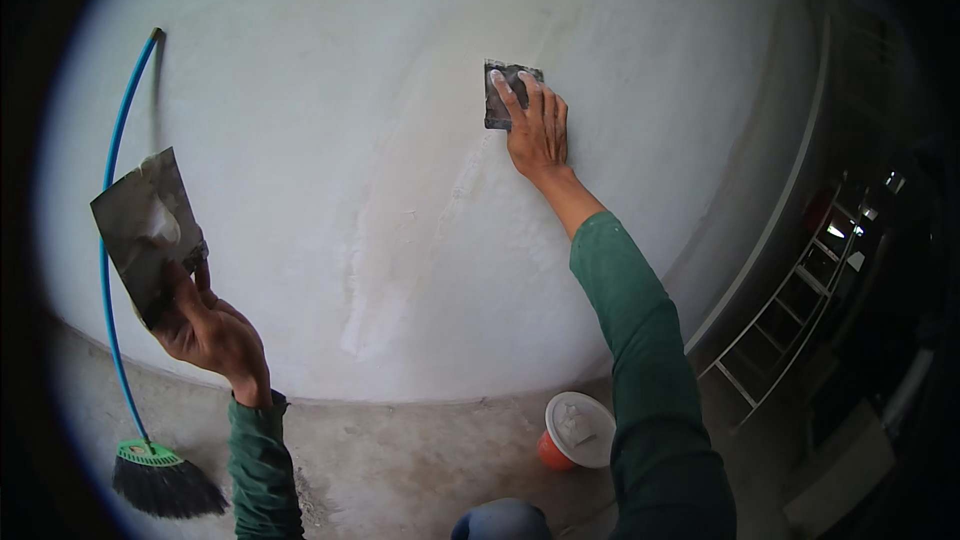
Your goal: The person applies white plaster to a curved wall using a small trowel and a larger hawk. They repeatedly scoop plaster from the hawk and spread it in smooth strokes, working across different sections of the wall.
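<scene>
My right hand [535, 130] grips a small dark metal scraper blade [497, 108] flat against the pale wall [300, 90], with its fingers spread over the back of the blade. Streaks of lighter and beige smoothed filler [395, 250] run down the wall below it. At the left, my left hand [205, 325] holds up a larger dark metal plate [135, 225] from beneath, tilted, with a white blob of paste [162, 223] on its face.
A blue-handled broom with green head [150, 453] leans on the wall at left. On the concrete floor [380, 460] stands an orange bucket [557, 450] with a white top. An aluminium ladder [790, 310] leans at the right among dark clutter beyond the wall's edge.
</scene>
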Action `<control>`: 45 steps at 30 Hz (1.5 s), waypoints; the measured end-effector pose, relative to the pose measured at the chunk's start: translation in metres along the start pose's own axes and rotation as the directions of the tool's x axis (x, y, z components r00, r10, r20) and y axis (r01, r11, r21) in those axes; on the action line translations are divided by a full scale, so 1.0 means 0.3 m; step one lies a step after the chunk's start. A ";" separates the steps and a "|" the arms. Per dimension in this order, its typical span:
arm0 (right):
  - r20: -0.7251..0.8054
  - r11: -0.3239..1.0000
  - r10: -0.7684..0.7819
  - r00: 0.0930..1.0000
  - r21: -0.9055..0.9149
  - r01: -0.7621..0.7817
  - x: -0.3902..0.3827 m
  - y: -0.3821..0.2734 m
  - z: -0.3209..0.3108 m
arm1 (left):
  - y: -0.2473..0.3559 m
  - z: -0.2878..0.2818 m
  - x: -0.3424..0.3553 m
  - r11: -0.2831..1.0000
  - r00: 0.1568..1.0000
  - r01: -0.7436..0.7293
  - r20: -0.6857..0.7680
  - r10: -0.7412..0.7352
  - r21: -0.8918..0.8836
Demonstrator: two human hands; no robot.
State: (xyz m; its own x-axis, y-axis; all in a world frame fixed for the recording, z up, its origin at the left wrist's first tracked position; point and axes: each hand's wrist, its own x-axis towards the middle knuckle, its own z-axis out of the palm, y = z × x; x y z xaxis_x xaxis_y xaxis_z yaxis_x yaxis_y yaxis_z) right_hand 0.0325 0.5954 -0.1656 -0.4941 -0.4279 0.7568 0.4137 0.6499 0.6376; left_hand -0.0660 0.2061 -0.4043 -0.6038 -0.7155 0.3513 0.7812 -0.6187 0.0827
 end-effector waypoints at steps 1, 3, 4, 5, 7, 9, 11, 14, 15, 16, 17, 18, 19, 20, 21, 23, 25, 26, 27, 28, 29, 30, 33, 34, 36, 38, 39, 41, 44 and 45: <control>-0.007 0.999 -0.047 0.999 0.026 0.048 -0.005 -0.003 0.006 | 0.002 0.000 0.000 0.999 1.000 0.007 0.003 -0.007 0.044; 0.034 0.995 -0.088 0.995 0.058 0.086 -0.090 -0.074 0.002 | 0.004 -0.001 0.002 0.996 1.000 0.026 -0.007 -0.025 0.082; 0.069 0.992 -0.101 0.992 0.076 0.096 -0.172 -0.130 -0.011 | 0.003 -0.002 0.002 0.997 1.000 0.017 0.007 -0.018 0.075; 0.118 0.992 -0.114 0.986 0.068 0.107 -0.256 -0.180 -0.032 | 0.003 -0.002 0.002 0.998 1.000 0.009 0.019 -0.011 0.065; 0.231 0.994 -0.084 0.969 0.093 0.064 -0.370 -0.239 -0.069 | 0.001 -0.005 -0.001 0.998 1.000 0.012 0.026 -0.013 0.061; 0.421 0.989 0.008 0.907 0.129 -0.068 -0.375 -0.217 -0.103 | 0.000 -0.007 0.000 0.999 0.999 0.005 0.032 -0.007 0.050; 0.141 0.973 0.218 0.966 0.048 -0.227 -0.223 -0.094 -0.110 | -0.002 -0.011 0.000 0.997 1.000 0.011 0.022 -0.012 0.077; -0.044 0.869 0.481 0.876 0.155 -0.469 0.136 0.140 -0.109 | -0.004 -0.016 0.001 0.997 0.998 0.024 0.050 -0.028 0.069; 0.020 0.821 0.549 0.836 0.174 -0.544 0.245 0.204 -0.115 | -0.004 -0.019 0.000 0.998 0.998 0.035 0.048 -0.037 0.044; 0.032 0.793 0.581 0.813 0.203 -0.575 0.328 0.244 -0.121 | -0.005 -0.021 -0.002 0.997 0.998 0.035 0.050 -0.039 0.067; 0.047 0.788 0.575 0.817 0.237 -0.568 0.392 0.263 -0.125 | -0.006 -0.023 -0.001 0.997 0.998 0.039 0.045 -0.042 0.069; 0.044 0.788 0.562 0.826 0.277 -0.550 0.435 0.267 -0.130 | -0.008 -0.025 -0.001 0.998 0.998 0.046 0.039 -0.048 0.045; 0.035 0.777 0.561 0.827 0.320 -0.542 0.453 0.253 -0.134 | -0.009 -0.027 -0.001 0.996 0.998 0.046 0.039 -0.049 0.072; 0.062 0.822 0.500 0.864 0.280 -0.496 0.445 0.224 -0.136 | -0.010 -0.029 -0.002 0.996 0.998 0.050 0.039 -0.053 0.072; 0.085 0.856 0.449 0.889 0.245 -0.456 0.419 0.184 -0.133 | -0.013 -0.029 -0.001 0.997 0.998 0.056 0.028 -0.057 0.047; 0.098 0.899 0.369 0.924 0.215 -0.382 0.347 0.094 -0.112 | -0.016 -0.028 0.001 0.998 0.999 0.033 0.039 -0.036 0.059; 0.085 0.920 0.315 0.945 0.217 -0.326 0.237 0.003 -0.085 | -0.014 -0.026 0.001 0.998 0.999 0.033 0.037 -0.035 0.058; 0.088 0.922 0.318 0.944 0.203 -0.330 0.187 -0.037 -0.072 | -0.012 -0.024 0.002 0.998 0.999 0.037 0.032 -0.039 0.057; 0.073 0.923 0.312 0.947 0.213 -0.320 0.141 -0.070 -0.063 | -0.008 -0.022 0.003 0.997 0.999 0.044 0.029 -0.046 0.059; 0.064 0.921 0.314 0.947 0.219 -0.321 0.100 -0.100 -0.057 | -0.003 -0.019 0.003 0.997 0.999 0.042 0.024 -0.044 0.067; 0.099 0.915 0.324 0.941 0.220 -0.338 0.059 -0.136 -0.053 | 0.001 -0.015 0.005 0.996 0.999 0.041 0.018 -0.043 0.075; 0.116 0.912 0.328 0.938 0.221 -0.346 0.023 -0.171 -0.050 | 0.005 -0.012 0.006 0.998 0.999 0.024 0.028 -0.026 0.058; 0.136 0.903 0.334 0.933 0.237 -0.358 -0.072 -0.268 -0.049 | 0.012 -0.005 0.009 0.995 0.999 0.026 0.028 -0.029 0.096; 0.150 0.897 0.340 0.928 0.244 -0.368 -0.103 -0.299 -0.044 | 0.013 -0.004 0.010 0.995 0.999 0.027 0.031 -0.030 0.099; 0.118 0.891 0.349 0.930 0.264 -0.368 -0.159 -0.357 -0.020 | 0.014 -0.004 0.010 0.996 0.999 0.012 0.047 -0.017 0.088; 0.085 0.884 0.368 0.926 0.278 -0.376 -0.220 -0.423 0.019 | 0.013 -0.004 0.013 0.998 0.998 -0.009 0.064 0.005 0.061; 0.083 0.880 0.375 0.923 0.280 -0.383 -0.248 -0.459 0.043 | 0.015 -0.003 0.014 0.997 0.998 0.005 0.055 -0.009 0.082; 0.081 0.864 0.406 0.910 0.291 -0.411 -0.315 -0.544 0.076 | 0.021 -0.004 0.014 0.996 0.998 0.037 0.041 -0.040 0.078; 0.107 0.857 0.404 0.909 0.304 -0.416 -0.412 -0.691 0.067 | 0.032 0.004 0.005 0.998 0.994 0.065 0.088 -0.064 -0.006; 0.131 0.858 0.397 0.909 0.298 -0.418 -0.446 -0.732 0.037 | 0.036 0.008 -0.002 0.991 0.979 0.120 0.158 -0.127 0.052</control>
State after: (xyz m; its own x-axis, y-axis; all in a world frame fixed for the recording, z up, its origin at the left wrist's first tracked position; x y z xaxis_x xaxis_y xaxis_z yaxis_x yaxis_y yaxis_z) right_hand -0.0006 0.5168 -0.4085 -0.3849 -0.0489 0.9216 0.3338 0.9236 0.1885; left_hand -0.0568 0.2006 -0.4015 -0.6656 -0.5706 0.4810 0.7100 -0.6828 0.1724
